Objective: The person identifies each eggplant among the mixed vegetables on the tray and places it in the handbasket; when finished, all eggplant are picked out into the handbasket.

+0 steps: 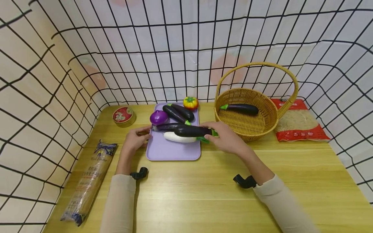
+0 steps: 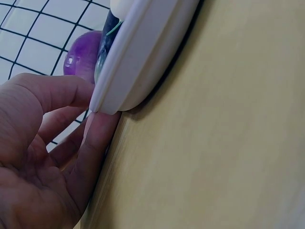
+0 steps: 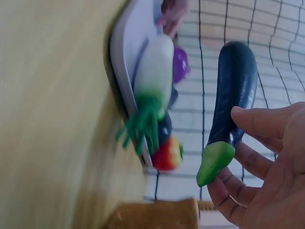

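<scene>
My left hand [image 1: 134, 142] pinches the left edge of a lilac tray [image 1: 173, 153], thumb over the rim and fingers below it in the left wrist view. With my right hand [image 1: 228, 139] I grip a dark eggplant [image 3: 237, 81] near its green stem end, raised above the tray in the right wrist view. Below it on the tray lies a white radish [image 1: 177, 138], its green leaves past the right rim. Several more dark eggplants [image 1: 172, 115] and a purple onion [image 1: 158, 117] lie toward the back. A red-and-yellow tomato-like vegetable [image 1: 190, 103] sits at the back right corner.
Right of the tray stands a wicker basket [image 1: 244, 127] with a tall handle, holding one eggplant [image 1: 240, 109]. A red bag [image 1: 300, 124] lies behind it. To the left are a round tin [image 1: 123, 117] and a pasta packet [image 1: 90, 181]. Black wire mesh [image 1: 163, 51] encloses the table.
</scene>
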`<state>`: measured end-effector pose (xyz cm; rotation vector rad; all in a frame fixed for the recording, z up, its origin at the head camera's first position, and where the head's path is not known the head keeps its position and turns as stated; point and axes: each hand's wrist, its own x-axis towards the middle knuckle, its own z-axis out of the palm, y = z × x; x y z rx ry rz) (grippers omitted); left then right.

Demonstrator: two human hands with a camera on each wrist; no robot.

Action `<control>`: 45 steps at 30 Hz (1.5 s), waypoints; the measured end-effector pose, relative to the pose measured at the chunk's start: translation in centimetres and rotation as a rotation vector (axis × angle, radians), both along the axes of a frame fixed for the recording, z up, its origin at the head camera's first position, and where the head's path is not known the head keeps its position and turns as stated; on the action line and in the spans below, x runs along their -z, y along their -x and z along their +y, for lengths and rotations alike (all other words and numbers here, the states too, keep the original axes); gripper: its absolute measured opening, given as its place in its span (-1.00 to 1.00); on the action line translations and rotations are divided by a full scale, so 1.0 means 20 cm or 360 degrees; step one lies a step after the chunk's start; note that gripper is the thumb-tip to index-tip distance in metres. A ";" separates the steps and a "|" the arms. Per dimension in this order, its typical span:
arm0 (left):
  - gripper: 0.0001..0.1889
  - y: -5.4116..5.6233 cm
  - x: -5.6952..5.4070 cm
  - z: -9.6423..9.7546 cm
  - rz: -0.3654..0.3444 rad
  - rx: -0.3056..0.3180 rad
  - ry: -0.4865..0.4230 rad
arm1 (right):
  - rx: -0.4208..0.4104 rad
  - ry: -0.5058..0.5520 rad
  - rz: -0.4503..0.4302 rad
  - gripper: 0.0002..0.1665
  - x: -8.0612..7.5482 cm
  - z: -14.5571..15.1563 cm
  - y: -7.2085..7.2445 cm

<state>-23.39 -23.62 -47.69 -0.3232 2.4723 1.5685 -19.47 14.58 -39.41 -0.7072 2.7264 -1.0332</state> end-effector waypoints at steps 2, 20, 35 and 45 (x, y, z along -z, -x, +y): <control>-0.50 0.00 0.00 0.00 0.0003 -0.0004 0.0000 | 0.0024 0.0014 -0.0002 -0.49 -0.02 0.06 0.01; -0.50 -0.01 0.00 -0.01 0.0025 -0.0004 0.0014 | 0.0285 -0.0109 0.0082 -0.49 -0.08 0.53 0.15; -0.50 0.00 0.01 -0.02 0.0018 0.0003 -0.0003 | 0.0424 -0.0411 -0.0111 -0.46 0.09 0.69 0.45; -0.51 -0.01 0.00 -0.01 0.0008 0.0005 -0.0011 | 0.0495 -0.0537 -0.0127 -0.41 0.17 0.71 0.54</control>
